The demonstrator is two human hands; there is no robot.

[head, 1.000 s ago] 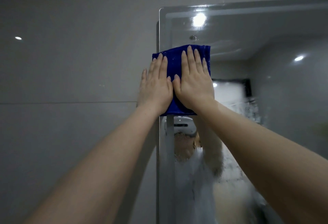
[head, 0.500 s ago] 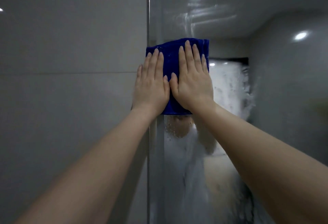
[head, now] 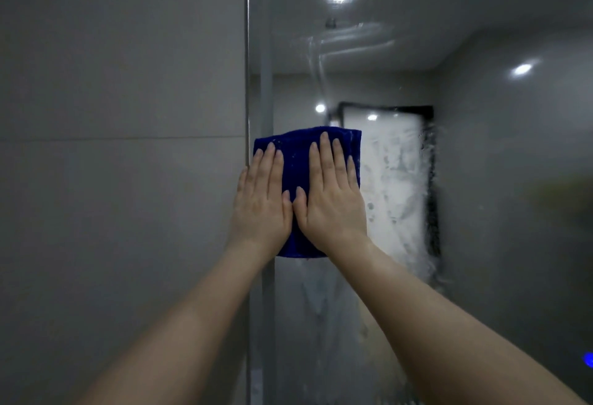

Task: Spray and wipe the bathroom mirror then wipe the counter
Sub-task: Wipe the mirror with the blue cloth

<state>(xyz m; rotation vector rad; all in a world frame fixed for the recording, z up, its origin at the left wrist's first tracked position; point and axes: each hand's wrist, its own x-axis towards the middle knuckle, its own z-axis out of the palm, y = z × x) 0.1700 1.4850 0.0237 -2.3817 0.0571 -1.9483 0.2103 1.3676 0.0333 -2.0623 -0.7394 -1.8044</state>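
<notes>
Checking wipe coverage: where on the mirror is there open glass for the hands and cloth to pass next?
Open glass lies above the folded dark blue cloth and right of it, across the rectangular wall mirror. It is crowded at the mirror's left edge, where the left hand and right hand press the cloth flat.

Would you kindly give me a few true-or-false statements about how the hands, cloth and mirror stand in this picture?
1. Both hands lie flat on the blue cloth. True: the left hand and right hand press it with fingers pointing up.
2. The cloth sits at the mirror's right edge. False: it is against the left edge of the mirror, beside the grey wall.
3. Wet streaks show on the glass above the cloth. True.
4. One hand holds a spray bottle. False: no bottle is in view; both hands are on the cloth.
5. The cloth is white. False: it is dark blue.
</notes>
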